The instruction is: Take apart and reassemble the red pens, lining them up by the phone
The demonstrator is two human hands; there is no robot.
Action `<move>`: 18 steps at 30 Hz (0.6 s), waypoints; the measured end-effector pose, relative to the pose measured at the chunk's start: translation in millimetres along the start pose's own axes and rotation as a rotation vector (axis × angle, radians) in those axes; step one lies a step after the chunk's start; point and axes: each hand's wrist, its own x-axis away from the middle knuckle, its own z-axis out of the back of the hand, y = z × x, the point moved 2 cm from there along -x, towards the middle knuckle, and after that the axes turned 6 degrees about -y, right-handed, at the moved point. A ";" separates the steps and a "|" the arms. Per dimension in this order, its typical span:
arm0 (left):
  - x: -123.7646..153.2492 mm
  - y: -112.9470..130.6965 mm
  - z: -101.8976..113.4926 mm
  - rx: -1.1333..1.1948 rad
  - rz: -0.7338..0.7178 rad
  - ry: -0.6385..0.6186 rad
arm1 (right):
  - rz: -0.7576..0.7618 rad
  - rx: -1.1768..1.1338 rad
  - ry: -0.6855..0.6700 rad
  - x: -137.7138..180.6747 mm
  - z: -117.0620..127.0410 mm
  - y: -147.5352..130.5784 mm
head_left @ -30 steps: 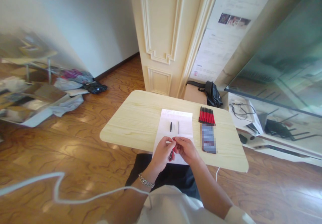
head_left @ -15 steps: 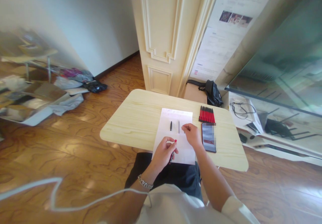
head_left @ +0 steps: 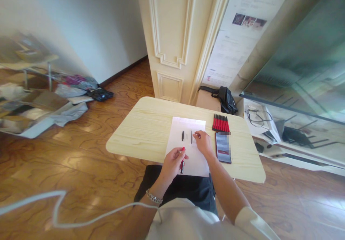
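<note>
My left hand [head_left: 174, 162] is closed round a red pen barrel [head_left: 182, 166], whose red end sticks up above the thumb. My right hand [head_left: 203, 142] hovers at the right of a thin dark pen refill [head_left: 191, 137] lying on the white paper [head_left: 175, 125]. Its fingertips are bent together close beside the refill; whether anything small is between them is hidden. Left of the refill lie a small pale spring-like piece [head_left: 187, 136] and a black pen tip section [head_left: 182, 135].
A row of several red and black pens [head_left: 221, 123] lies at the table's back right. Below it rests a phone [head_left: 223, 148]. The pale wooden table [head_left: 134, 132] has rounded corners. A black bag [head_left: 228, 99] sits behind it, and a white cable [head_left: 107, 211] crosses at lower left.
My right hand has shifted slightly left, closer to the refill. The barrel in my left hand has turned more upright. The view has moved a little.
</note>
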 end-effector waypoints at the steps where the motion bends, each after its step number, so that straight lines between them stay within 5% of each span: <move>1: -1.3 0.2 -0.2 -0.004 -0.008 0.013 | 0.012 -0.069 0.027 5.6 3.9 -2.5; 11: -10.2 8.0 -3.4 -0.145 -0.202 0.156 | 0.112 -0.541 -0.198 88.5 -2.8 -33.1; 18: -15.6 -0.8 -7.9 -0.113 -0.174 0.104 | 0.036 -0.479 -0.101 57.8 8.8 -10.7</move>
